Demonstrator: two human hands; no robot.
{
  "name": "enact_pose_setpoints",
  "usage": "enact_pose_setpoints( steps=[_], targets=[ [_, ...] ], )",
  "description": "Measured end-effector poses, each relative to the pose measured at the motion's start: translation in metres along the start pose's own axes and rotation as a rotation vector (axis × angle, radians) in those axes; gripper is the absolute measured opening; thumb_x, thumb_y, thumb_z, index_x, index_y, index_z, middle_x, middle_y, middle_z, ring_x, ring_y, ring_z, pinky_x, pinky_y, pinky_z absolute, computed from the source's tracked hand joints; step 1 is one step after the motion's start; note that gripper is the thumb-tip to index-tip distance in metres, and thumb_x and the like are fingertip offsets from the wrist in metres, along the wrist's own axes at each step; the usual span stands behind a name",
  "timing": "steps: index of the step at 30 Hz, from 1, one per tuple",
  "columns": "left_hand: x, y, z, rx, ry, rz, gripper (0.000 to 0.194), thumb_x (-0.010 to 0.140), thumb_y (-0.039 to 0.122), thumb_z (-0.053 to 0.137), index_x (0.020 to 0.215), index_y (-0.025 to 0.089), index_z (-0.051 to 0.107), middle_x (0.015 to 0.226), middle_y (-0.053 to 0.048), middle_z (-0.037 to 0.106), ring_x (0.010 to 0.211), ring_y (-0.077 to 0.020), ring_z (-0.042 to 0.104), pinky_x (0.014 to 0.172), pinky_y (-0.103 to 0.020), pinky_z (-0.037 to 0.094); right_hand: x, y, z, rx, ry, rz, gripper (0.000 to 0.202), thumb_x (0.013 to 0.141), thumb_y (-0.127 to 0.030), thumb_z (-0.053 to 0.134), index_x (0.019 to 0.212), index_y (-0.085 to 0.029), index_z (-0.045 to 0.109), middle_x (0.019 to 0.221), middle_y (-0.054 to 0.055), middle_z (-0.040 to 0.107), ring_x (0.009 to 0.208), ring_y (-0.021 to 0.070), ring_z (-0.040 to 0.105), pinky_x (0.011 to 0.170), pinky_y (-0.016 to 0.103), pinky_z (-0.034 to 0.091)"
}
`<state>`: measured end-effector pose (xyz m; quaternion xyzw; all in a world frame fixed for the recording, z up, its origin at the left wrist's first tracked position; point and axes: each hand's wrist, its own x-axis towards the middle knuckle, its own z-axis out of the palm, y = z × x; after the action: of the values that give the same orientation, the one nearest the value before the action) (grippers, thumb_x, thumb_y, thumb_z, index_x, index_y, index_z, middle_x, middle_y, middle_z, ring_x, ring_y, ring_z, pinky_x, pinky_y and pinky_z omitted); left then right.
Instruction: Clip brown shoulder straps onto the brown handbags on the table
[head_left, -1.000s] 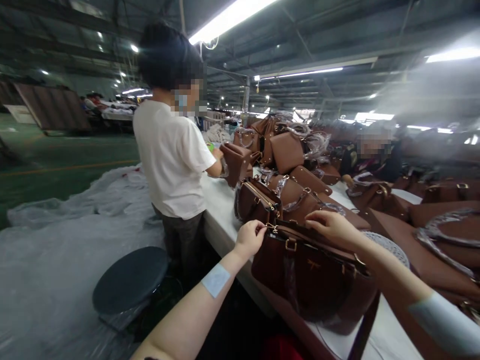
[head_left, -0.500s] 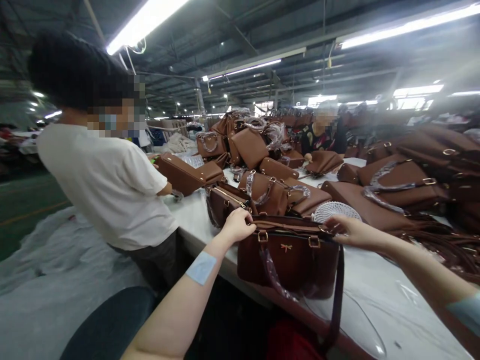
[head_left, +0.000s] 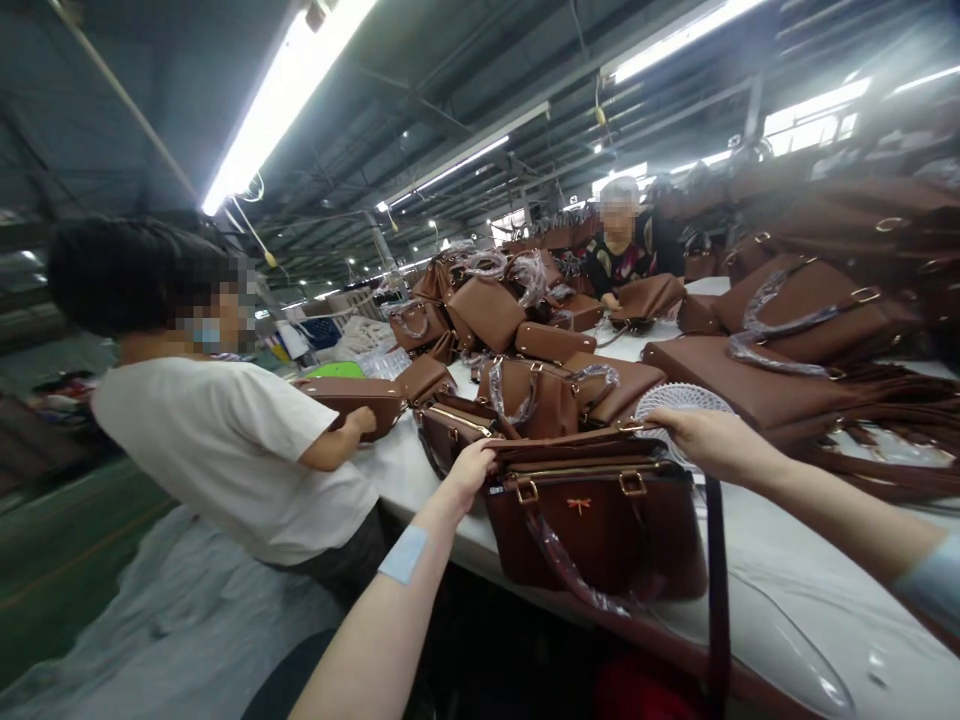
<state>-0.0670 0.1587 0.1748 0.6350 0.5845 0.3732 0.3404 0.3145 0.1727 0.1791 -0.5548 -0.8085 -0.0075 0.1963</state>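
Note:
A dark brown handbag (head_left: pixel 600 545) stands upright at the table's near edge, its front with a small dragonfly emblem towards me. My left hand (head_left: pixel 471 475) is closed on its upper left corner. At the upper right, my right hand (head_left: pixel 694 438) pinches the end of the raised back rim, beside a small gold fitting. A zip runs along the top between the hands. One plastic-wrapped handle (head_left: pixel 566 570) hangs down the front. The long shoulder strap (head_left: pixel 718 590) drops at the right side. Behind my left hand lies another handbag (head_left: pixel 454 425) with a gold zip.
A white round lattice piece (head_left: pixel 679 400) sits behind my right hand. Brown handbags (head_left: pixel 487 315) are heaped across the white table (head_left: pixel 795 560), with straps (head_left: pixel 862 450) at right. A co-worker in a white shirt (head_left: pixel 225 450) stands left; another person (head_left: pixel 622 250) is across the table.
The bag's back rim is lifted higher, with my right hand raised and the zip more exposed. The view has tilted. The co-worker at left has turned a brown bag and has a hand on it.

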Motion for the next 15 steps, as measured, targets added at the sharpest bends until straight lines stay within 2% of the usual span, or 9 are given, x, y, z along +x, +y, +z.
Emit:
enact_pose_setpoints(
  steps=[2,4,6,8,11,15],
  targets=[
    [-0.001,0.001,-0.001,0.128,-0.015,0.084,0.04,0.079,0.009,0.042,0.108,0.016,0.069,0.104,-0.005,0.073,0.09,-0.0154,0.065,0.086,-0.028,0.05,0.0,0.006,-0.002,-0.056,-0.011,-0.029,0.043,0.086,-0.019,0.041,0.117,-0.035,0.067,0.094,0.003,0.076,0.081,0.0248,0.069,0.067,0.033,0.044],
    [-0.004,0.006,-0.003,0.423,0.007,0.182,0.045,0.076,0.006,0.046,0.111,0.02,0.07,0.108,-0.007,0.071,0.102,-0.0197,0.063,0.097,-0.034,0.046,-0.002,0.013,-0.001,-0.083,-0.021,-0.044,0.046,0.082,-0.015,0.044,0.117,-0.034,0.068,0.089,0.003,0.076,0.079,0.0245,0.069,0.067,0.033,0.045],
    [-0.007,0.012,-0.004,0.734,0.021,0.25,0.049,0.075,0.007,0.048,0.116,0.023,0.069,0.105,-0.009,0.07,0.105,-0.0243,0.061,0.1,-0.04,0.042,-0.007,0.02,0.001,-0.09,-0.029,-0.073,0.049,0.079,-0.013,0.047,0.117,-0.033,0.069,0.085,0.004,0.076,0.076,0.0244,0.068,0.066,0.033,0.045],
    [-0.01,0.019,-0.004,0.93,-0.009,0.296,0.049,0.077,0.009,0.05,0.121,0.024,0.067,0.104,-0.01,0.069,0.105,-0.0271,0.06,0.1,-0.043,0.04,-0.014,0.026,0.006,-0.085,-0.034,-0.122,0.051,0.079,-0.01,0.047,0.12,-0.032,0.069,0.087,0.005,0.076,0.078,0.025,0.068,0.067,0.033,0.046],
    [-0.012,0.025,-0.005,1.003,-0.061,0.333,0.046,0.078,0.012,0.053,0.123,0.021,0.064,0.104,-0.012,0.068,0.105,-0.0278,0.059,0.1,-0.043,0.039,-0.027,0.033,0.016,-0.076,-0.029,-0.168,0.057,0.079,-0.007,0.045,0.126,-0.03,0.066,0.095,0.009,0.076,0.082,0.0268,0.07,0.07,0.036,0.047],
    [-0.015,0.031,-0.01,0.904,-0.088,0.314,0.041,0.075,0.016,0.061,0.116,0.018,0.064,0.095,-0.007,0.069,0.095,-0.0243,0.062,0.093,-0.037,0.043,-0.044,0.041,0.035,-0.073,-0.043,-0.124,0.055,0.081,-0.008,0.043,0.13,-0.025,0.063,0.101,0.012,0.076,0.088,0.0294,0.071,0.073,0.038,0.051]
  ],
)
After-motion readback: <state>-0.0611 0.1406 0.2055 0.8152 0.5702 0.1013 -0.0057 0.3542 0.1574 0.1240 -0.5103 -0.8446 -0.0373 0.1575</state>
